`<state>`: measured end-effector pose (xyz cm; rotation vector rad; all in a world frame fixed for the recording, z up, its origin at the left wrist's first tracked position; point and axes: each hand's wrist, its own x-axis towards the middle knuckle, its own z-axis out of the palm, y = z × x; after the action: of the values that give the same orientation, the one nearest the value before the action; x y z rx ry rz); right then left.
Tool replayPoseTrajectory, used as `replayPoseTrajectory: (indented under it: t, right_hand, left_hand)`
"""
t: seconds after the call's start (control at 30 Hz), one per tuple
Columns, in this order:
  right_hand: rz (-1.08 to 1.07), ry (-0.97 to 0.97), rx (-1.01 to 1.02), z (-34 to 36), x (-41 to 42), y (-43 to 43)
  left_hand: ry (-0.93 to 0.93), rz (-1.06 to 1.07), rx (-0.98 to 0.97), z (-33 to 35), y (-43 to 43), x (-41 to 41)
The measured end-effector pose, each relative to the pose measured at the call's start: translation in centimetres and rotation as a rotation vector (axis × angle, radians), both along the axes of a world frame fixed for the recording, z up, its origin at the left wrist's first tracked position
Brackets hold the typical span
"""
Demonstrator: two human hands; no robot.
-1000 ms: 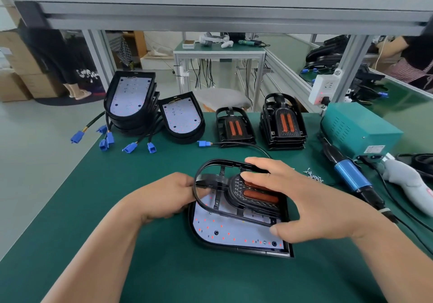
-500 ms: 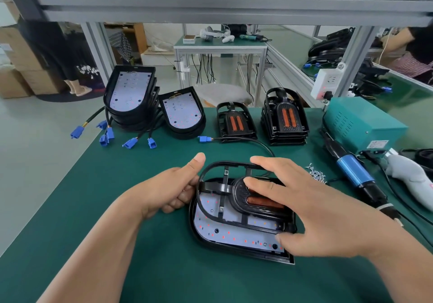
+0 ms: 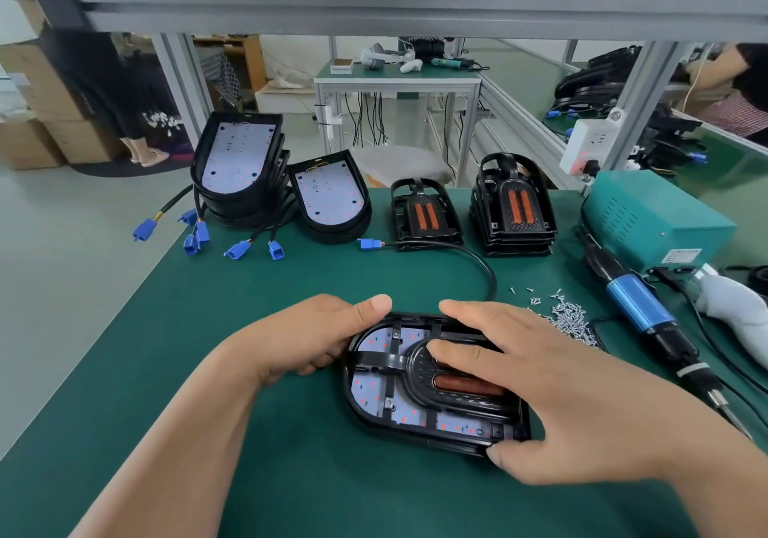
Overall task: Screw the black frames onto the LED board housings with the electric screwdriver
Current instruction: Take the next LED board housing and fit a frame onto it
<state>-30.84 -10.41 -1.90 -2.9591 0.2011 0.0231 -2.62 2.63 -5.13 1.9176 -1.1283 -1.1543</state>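
An LED board housing lies flat on the green mat in front of me, its white board dotted with red LEDs. A black frame with an orange insert sits inside it. My left hand grips the housing's left rounded end, thumb over the rim. My right hand lies flat across the frame, fingers pressing on its top and thumb hooked at the near right corner. The electric screwdriver, blue-bodied, lies on the mat to the right, untouched. Loose screws are heaped beside it.
Stacked LED housings with blue connectors stand at the back left, another pile beside them. Two stacks of black frames stand behind. A teal power unit sits right. A black cable curves behind the work.
The black frame was tilted above the housing; it has come down flat into it. My left thumb now rests on the housing's rim, and my right hand presses the frame.
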Motion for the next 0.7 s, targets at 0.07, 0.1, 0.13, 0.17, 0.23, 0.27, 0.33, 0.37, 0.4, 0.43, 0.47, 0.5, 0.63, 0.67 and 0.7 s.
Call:
replayPoseTrajectory:
  t: [0.07, 0.1, 0.13, 0.17, 0.23, 0.27, 0.33, 0.37, 0.4, 0.43, 0.47, 0.5, 0.63, 0.67, 0.7]
  right_hand:
    - [-0.004, 0.011, 0.007, -0.1, -0.1, 0.0]
    - [-0.005, 0.018, 0.009, -0.1, -0.1, 0.0]
    - [-0.007, 0.022, 0.01, -0.2, -0.1, 0.0]
    - [-0.009, 0.02, 0.013, -0.2, -0.1, 0.0]
    - [-0.013, 0.001, 0.033, -0.2, -0.2, -0.2]
    - [-0.013, -0.009, 0.043, -0.2, -0.2, -0.2]
    - [-0.009, -0.021, 0.044, -0.2, -0.2, -0.3]
    - [-0.008, -0.026, 0.042, -0.1, -0.2, -0.4]
    - [-0.007, -0.03, 0.038, -0.1, -0.1, -0.4]
    - [-0.003, -0.035, 0.028, -0.1, -0.1, -0.5]
    - [0.003, -0.04, 0.017, -0.2, -0.2, -0.5]
    - [0.004, -0.042, 0.016, -0.3, -0.1, -0.5]
    - [-0.071, -0.013, 0.119, -0.7, 0.0, -0.9]
    - [-0.081, -0.01, 0.13, -0.8, 0.0, -1.1]
    - [-0.083, -0.009, 0.131, -0.9, 0.1, -1.2]
  left_hand:
    - [-0.025, 0.005, -0.007, -0.1, -0.1, -0.1]
    - [-0.031, 0.011, -0.012, -0.2, -0.1, -0.1]
    - [-0.035, 0.016, -0.015, -0.2, -0.1, -0.2]
    - [-0.043, 0.018, -0.018, -0.2, -0.2, -0.2]
    - [-0.077, 0.012, -0.029, -0.2, -0.3, -0.3]
    - [-0.096, 0.007, -0.039, -0.2, -0.3, -0.3]
    - [-0.126, 0.001, -0.064, -0.3, -0.3, -0.3]
    - [-0.137, -0.003, -0.075, -0.4, -0.3, -0.3]
    - [-0.147, -0.009, -0.081, -0.4, -0.2, -0.3]
    - [-0.158, -0.019, -0.084, -0.4, -0.2, -0.2]
    - [-0.168, -0.032, -0.082, -0.3, -0.1, -0.3]
    - [-0.178, -0.045, -0.078, -0.3, -0.1, -0.2]
    - [-0.203, -0.079, -0.062, -0.1, -0.1, -0.2]
    - [-0.21, -0.084, -0.061, -0.2, -0.1, -0.2]
    - [-0.231, -0.086, -0.06, -0.3, -0.2, -0.2]
